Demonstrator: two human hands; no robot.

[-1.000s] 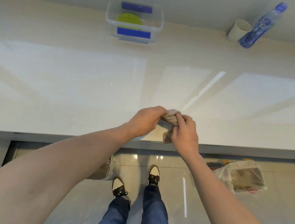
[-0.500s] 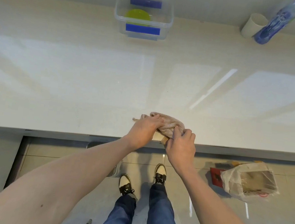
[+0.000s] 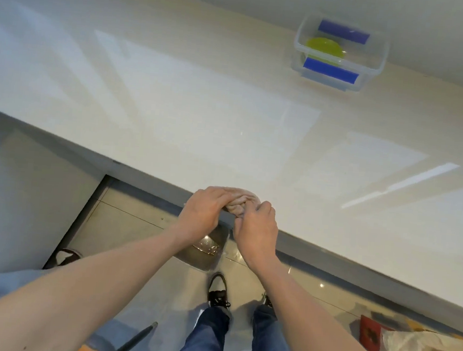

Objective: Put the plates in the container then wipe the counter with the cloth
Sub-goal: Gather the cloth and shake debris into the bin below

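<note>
Cloth: the cloth (image 3: 239, 201) you are holding is pinkish-beige, crumpled into a tight wad, pressed on the counter (image 3: 230, 113) right at its near edge, between your two hands.
Left hand: your left hand (image 3: 203, 210) is clamped over the wad's left side, fingers curled onto it.
Right hand: your right hand (image 3: 256, 228) grips its right side, touching the left.
Container: the clear container (image 3: 340, 54) with blue clips sits far ahead and to the right of your hands, by the wall.
Contents: a lime-green plate (image 3: 324, 47) lies inside.

Glossy cream counter (image 3: 202, 111), clear container (image 3: 373, 73) at its back edge, bunched cloth (image 3: 240, 202) at its front edge
</note>
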